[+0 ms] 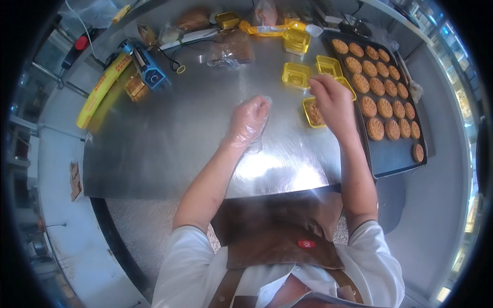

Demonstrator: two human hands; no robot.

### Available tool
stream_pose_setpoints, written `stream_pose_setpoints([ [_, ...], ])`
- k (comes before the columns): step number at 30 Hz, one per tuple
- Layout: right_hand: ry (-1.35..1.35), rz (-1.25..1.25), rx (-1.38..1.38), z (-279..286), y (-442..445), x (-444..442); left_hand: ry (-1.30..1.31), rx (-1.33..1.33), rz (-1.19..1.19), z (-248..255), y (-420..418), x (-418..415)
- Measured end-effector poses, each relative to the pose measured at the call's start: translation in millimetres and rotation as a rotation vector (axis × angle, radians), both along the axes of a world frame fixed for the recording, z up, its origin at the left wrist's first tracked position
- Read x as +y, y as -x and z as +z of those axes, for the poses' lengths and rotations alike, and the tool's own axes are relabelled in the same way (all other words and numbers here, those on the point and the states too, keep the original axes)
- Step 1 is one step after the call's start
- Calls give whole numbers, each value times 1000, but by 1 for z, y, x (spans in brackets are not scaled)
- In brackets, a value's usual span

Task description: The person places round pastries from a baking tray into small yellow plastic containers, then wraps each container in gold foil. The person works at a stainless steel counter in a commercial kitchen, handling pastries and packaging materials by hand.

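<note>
My left hand [249, 120], in a clear plastic glove, is curled into a loose fist over the steel table [173, 127]; nothing shows in it. My right hand [334, 104] looks bare, its fingers curled down above a group of yellow plastic trays. One yellow tray [307, 101] beside it holds a round, patterned baked cake [315, 114], partly hidden by the hand. Another yellow tray [296, 75] stands just left of the fingertips, and a further one [328, 64] is behind them. The hand covers part of a tray [347, 87] at its right. Whether the fingers grip anything is hidden.
A dark baking tray [393, 157] with rows of round cakes [376, 86] lies on the right. More yellow trays [296, 40] stand at the back. On the left are a blue sealing machine [148, 69], a yellow film roll [104, 90] and a packed item [135, 87]. Plastic bags [233, 47] lie behind.
</note>
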State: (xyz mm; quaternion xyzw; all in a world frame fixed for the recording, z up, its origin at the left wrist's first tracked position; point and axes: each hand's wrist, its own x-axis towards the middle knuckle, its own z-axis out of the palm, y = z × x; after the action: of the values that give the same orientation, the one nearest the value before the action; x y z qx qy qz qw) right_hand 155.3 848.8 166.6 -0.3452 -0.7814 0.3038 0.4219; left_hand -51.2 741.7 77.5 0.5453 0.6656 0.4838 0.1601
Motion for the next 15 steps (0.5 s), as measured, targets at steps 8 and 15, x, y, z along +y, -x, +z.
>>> stream_pose_setpoints([
  [8, -171, 161, -531, -36, 152, 132, -65, 0, -100, 2, -2, 0],
  [15, 103, 95, -693, -29, 254, 154, -30, -222, -155, -18, 1, 1],
])
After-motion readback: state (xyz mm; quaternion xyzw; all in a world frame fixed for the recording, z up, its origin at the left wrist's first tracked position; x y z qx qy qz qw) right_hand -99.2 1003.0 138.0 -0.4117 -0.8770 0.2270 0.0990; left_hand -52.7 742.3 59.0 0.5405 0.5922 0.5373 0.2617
